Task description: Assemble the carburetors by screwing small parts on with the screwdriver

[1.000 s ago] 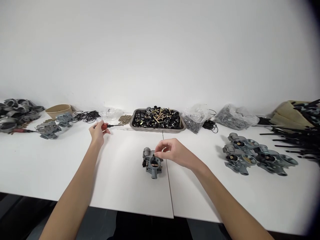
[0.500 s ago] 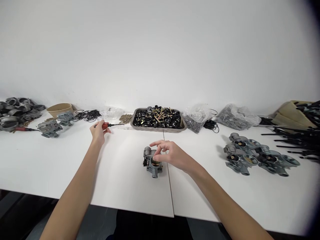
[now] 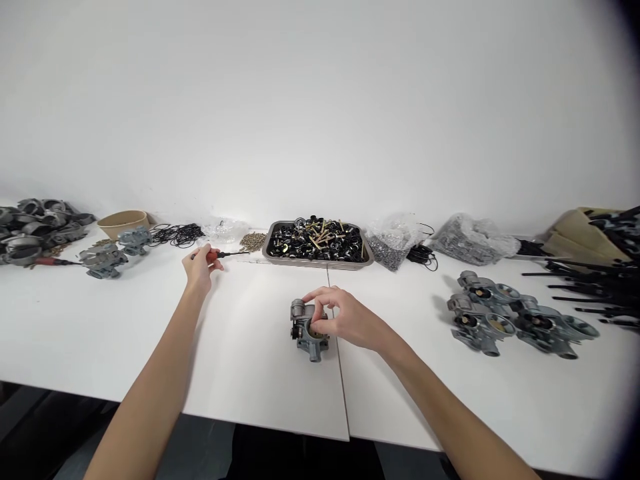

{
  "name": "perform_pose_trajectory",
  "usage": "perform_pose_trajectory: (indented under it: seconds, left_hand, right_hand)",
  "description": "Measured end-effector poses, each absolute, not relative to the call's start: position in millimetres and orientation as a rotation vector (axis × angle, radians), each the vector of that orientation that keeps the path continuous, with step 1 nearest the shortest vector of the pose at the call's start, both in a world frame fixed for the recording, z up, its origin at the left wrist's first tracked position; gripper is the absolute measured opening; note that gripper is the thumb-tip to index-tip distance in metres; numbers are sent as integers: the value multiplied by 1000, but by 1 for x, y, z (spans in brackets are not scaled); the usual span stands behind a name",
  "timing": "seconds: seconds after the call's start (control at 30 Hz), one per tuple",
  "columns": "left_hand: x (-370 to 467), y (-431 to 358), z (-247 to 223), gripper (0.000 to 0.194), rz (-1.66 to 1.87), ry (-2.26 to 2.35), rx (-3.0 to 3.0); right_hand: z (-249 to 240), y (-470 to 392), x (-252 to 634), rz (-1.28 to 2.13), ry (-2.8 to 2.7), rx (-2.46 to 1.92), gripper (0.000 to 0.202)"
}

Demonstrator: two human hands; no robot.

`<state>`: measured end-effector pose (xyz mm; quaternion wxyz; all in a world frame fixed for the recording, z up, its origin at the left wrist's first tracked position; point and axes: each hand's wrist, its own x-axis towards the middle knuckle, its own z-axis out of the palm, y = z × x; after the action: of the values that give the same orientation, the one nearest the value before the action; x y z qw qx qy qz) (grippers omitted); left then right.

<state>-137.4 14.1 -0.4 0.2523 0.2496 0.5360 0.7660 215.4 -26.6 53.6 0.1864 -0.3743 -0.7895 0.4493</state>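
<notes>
In my left hand [image 3: 201, 268] is a screwdriver with a red handle [image 3: 213, 255], its dark shaft pointing right toward a pile of small brass pieces [image 3: 253, 241]. My right hand [image 3: 345, 320] is at a grey metal carburetor [image 3: 314, 350] standing on the white table. Its thumb and a bent finger meet at the round bore, while another finger reaches over the top of the body. The hand covers the carburetor's right side, and whether a small part sits between the fingertips cannot be made out.
A metal tray [image 3: 320, 264] of black and brass parts stands at the back. Bags of small parts [image 3: 395, 240] lie right of it. Several carburetors [image 3: 487, 323] stand at right, near black cables [image 3: 595, 287]. At left are more carburetors [image 3: 103, 259], a tan bowl [image 3: 123, 223] and grey castings [image 3: 37, 230].
My right hand's fingers have drawn in closer on the carburetor, which sits slightly farther right. My left hand keeps the screwdriver in nearly the same place. The view has tilted up a little.
</notes>
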Motion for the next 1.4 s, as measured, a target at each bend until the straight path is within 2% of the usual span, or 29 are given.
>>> perform_pose_trajectory:
  seconds: [0.37, 0.5, 0.63, 0.8, 1.0, 1.2, 1.4]
  left_hand:
    - [-137, 13, 0, 22, 2117, 1460, 676]
    - [-137, 14, 0, 23, 2137, 1428, 690]
    - [-137, 13, 4, 24, 2155, 1422, 694]
    - [-135, 10, 12, 22, 2193, 1420, 699]
    - [-133, 8, 18, 22, 2226, 1361, 682]
    - [-129, 4, 27, 24, 2258, 1270, 678]
    - [-113, -4, 45, 22, 2151, 1119, 721]
  right_hand:
    - [55, -33, 218, 1141, -2329, -1045, 13]
    - [56, -26, 219, 1273, -2302, -1089, 25]
    - [54, -14, 223, 1437, -2224, -956, 32]
    - [47, -2, 225, 1571, -2096, -913, 23]
    - [35, 7, 224, 1338, -2031, -1037, 22]
    - [28, 4, 217, 1325, -2056, -1033, 20]
    - [18, 8, 208, 1086, -1956, -1053, 17]
